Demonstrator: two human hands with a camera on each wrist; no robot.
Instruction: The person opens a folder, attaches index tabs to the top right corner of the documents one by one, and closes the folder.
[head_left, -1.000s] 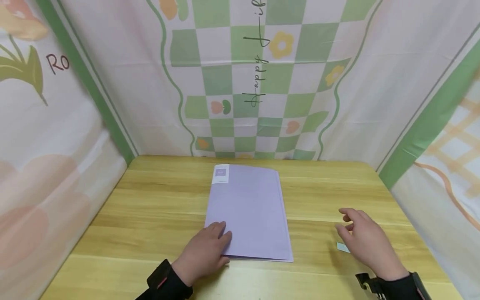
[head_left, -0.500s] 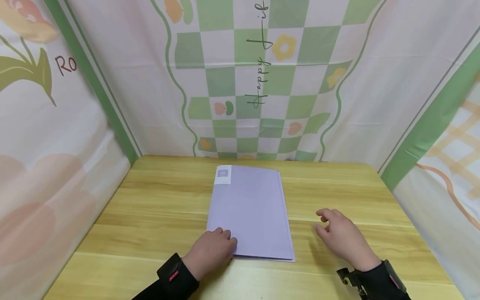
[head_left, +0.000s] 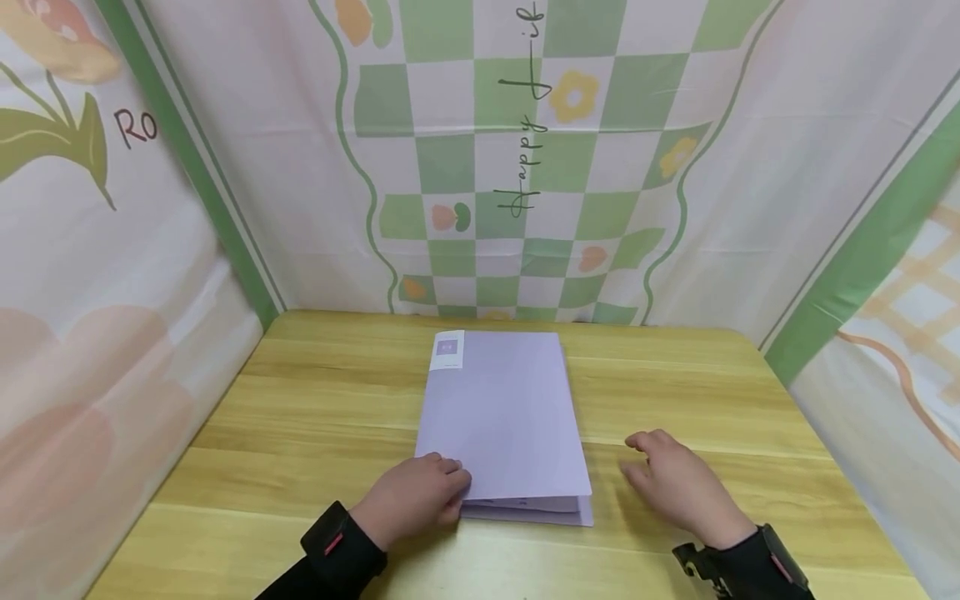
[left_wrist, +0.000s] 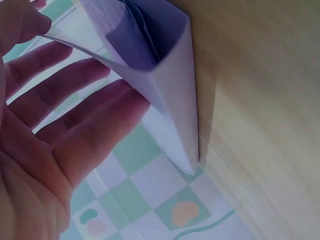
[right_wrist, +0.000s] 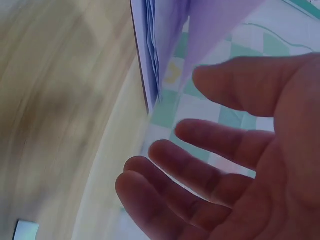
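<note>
A lilac folder with a white label in its upper left corner lies in the middle of the wooden table. Its front cover stands slightly raised at the near edge, and inner sheets show underneath. My left hand is at the near left corner; in the left wrist view its thumb and forefinger pinch the cover's edge, the other fingers extended along its outer side. To the right of the folder my right hand hovers with loosely bent fingers, apart from the folder and holding nothing.
A small pale blue-green piece lies on the table, at the lower left of the right wrist view. A printed curtain with green checks hangs along the table's back edge, and more cloth hangs at both sides.
My right hand has come left towards the folder, off to the side of where the small pale piece showed. The folder's cover has risen at its near edge in my left hand, exposing the sheets.
</note>
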